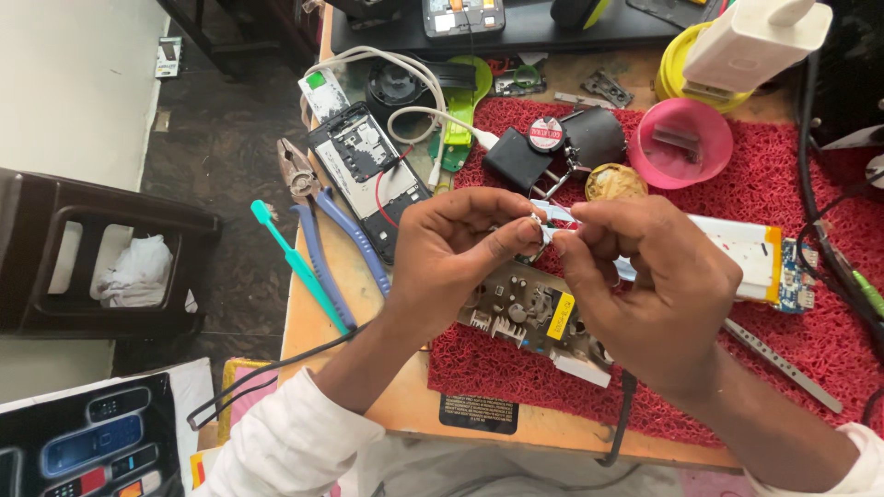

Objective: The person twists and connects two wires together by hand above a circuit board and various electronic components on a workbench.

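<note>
- A small white strip (555,213), w/ a bit of wire at its end, is being pinched between both hands above the red mat (810,340); what exactly it is can't be told.
- The left hand (453,250) is being kept narrow, thumb and forefinger closed on the strip's left end.
- The right hand (645,276) is being held closed on the strip's right end; much of the strip is being hidden by its fingers.
- A circuit board (525,313) w/ a yellow label is being partly covered by both hands, lying on the mat right below them.
- A flat white battery pack (746,248) is being blocked at its left end by the right hand.
- 2 bowls are being seen at the counter's (405,405) far side: a pink bowl (686,143) w/ a small grey part inside, and a yellow bowl (677,64) w/ a white charger (750,41) sitting in front of it.
- Left of the mat, 1 opened phone (368,175), 1 pair of blue-handled pliers (318,221) and 1 teal toothbrush (299,267) are being left on the counter.
- A dark bin (55,248) holding white crumpled paper is being seen on the floor.
</note>
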